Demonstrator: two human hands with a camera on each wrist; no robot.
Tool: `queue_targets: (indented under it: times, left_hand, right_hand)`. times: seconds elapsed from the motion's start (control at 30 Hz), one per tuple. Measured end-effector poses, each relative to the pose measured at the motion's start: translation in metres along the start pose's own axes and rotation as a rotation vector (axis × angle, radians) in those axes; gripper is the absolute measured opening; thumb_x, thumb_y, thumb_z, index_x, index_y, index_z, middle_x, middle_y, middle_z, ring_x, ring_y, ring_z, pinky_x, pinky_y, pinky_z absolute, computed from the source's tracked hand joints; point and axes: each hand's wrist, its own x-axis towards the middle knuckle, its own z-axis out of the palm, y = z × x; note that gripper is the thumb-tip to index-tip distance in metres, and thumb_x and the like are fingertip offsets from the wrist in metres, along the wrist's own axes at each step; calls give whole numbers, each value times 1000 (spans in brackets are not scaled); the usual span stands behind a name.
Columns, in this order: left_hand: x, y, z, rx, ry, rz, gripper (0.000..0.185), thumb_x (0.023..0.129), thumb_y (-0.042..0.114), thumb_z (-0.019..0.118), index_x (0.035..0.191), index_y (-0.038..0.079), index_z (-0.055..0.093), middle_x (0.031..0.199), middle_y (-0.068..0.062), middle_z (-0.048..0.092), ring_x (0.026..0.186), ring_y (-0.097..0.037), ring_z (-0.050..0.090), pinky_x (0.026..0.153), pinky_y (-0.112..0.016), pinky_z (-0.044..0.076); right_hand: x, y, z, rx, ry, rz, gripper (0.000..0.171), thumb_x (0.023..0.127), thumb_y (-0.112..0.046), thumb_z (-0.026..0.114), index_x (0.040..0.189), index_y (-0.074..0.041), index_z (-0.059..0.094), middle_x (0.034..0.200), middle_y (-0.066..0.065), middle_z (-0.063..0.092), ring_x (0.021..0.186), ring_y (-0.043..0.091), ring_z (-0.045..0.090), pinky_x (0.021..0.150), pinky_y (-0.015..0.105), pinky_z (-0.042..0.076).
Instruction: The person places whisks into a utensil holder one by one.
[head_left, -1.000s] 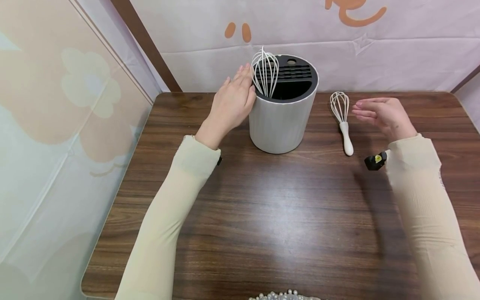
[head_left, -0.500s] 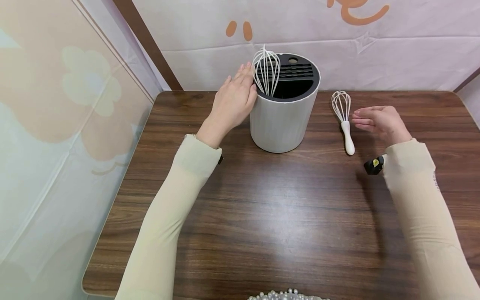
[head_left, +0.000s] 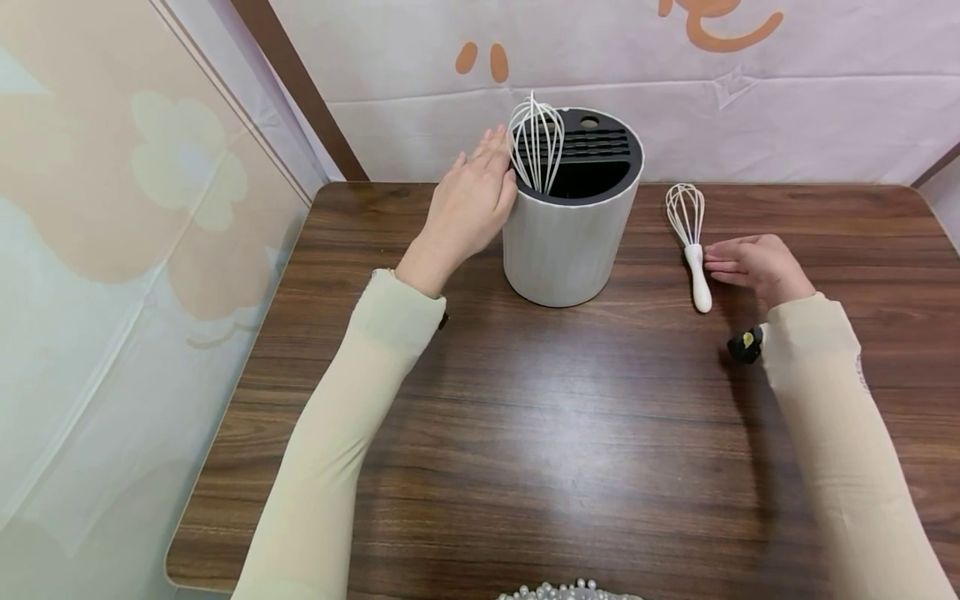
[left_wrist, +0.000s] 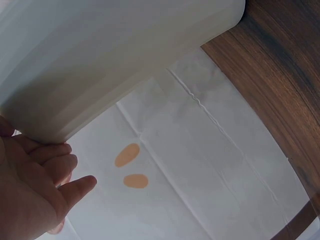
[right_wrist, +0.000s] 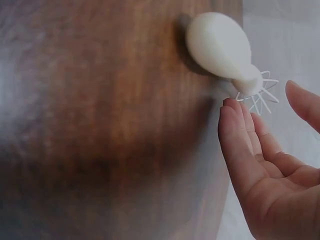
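Two white wire whisks are present: one [head_left: 534,150] stands in the ribbed white cylindrical holder [head_left: 566,242] against which the left hand [head_left: 468,204] rests flat, fingers extended; the other [head_left: 691,237] lies on the wooden table [head_left: 525,417], just beside the relaxed, empty right hand's [head_left: 757,265] fingertips. Risk: fingertip contact may roll its rounded handle away.

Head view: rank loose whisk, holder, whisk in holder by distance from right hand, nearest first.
1. Loose whisk, on the table just left of the right hand.
2. Holder, further left.
3. Whisk in holder, at its far-left rim.
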Motion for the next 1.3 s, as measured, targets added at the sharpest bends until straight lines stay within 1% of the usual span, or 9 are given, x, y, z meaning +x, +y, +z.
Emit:
queue_targets:
  times: [0.17,0.33,0.5,0.63,0.77,0.9,1.1,1.2,1.3]
  left_hand:
    - [0,0,0,-2,1,-3,53,102,26,21,150,5,20,155,-5,18,142,-14,13,114,-37,11]
    - [0,0,-1,-9,-1,-1,52,102,26,21,150,5,21,155,-5,18,142,-13,13,114,-36,12]
    - [0,-1,-1,-6,-11,2,52,102,27,22,150,6,21,155,-4,18,142,-12,12,114,-34,11]
    - [-1,-2,-1,-1,-8,7,52,102,27,22,150,6,22,155,-5,19,142,-12,12,114,-34,11]
    - [-1,-1,-2,1,5,5,52,103,28,22,150,6,24,154,-5,20,141,-13,14,114,-35,11]
    - [2,0,-2,2,11,-3,51,103,28,22,149,5,27,153,-4,23,141,-12,17,114,-35,13]
    - [5,0,-2,-16,15,-30,49,103,27,24,148,8,29,152,0,24,140,-11,19,114,-35,15]
    - [5,0,-2,-20,15,-40,49,103,27,24,148,9,29,152,1,24,140,-10,19,114,-34,15]
    - [5,0,-2,-24,17,-38,49,103,26,23,148,8,29,152,-1,24,140,-10,19,114,-34,15]
  right_hand:
    - [2,6,2,-22,-12,7,30,94,-8,55,72,-19,71,77,-10,67,75,1,64,76,18,52]
    - [6,11,6,-48,30,-19,32,92,-5,58,67,-21,70,74,-12,66,70,-1,62,72,16,52]
    - [7,13,10,-91,60,-23,30,91,-7,60,66,-22,69,73,-13,64,69,-2,60,72,15,51]
    - [6,14,12,-132,66,-39,30,90,-9,61,66,-23,68,73,-15,62,70,-4,60,72,14,51]
    - [7,13,13,-198,88,-74,27,90,-11,63,66,-24,65,70,-15,61,66,-4,58,68,14,51]
    - [9,14,14,-276,105,-85,22,89,-14,65,68,-22,64,68,-14,59,63,-3,56,65,14,51]
    - [13,14,14,-366,115,-95,13,86,-15,68,74,-13,64,70,-13,56,63,-3,53,64,15,51]
    - [15,14,14,-403,131,-98,14,84,-16,70,73,-12,63,70,-12,53,61,-4,52,61,14,51]
    - [16,14,14,-419,144,-91,16,83,-16,72,70,-14,63,70,-12,52,60,-4,52,60,14,50]
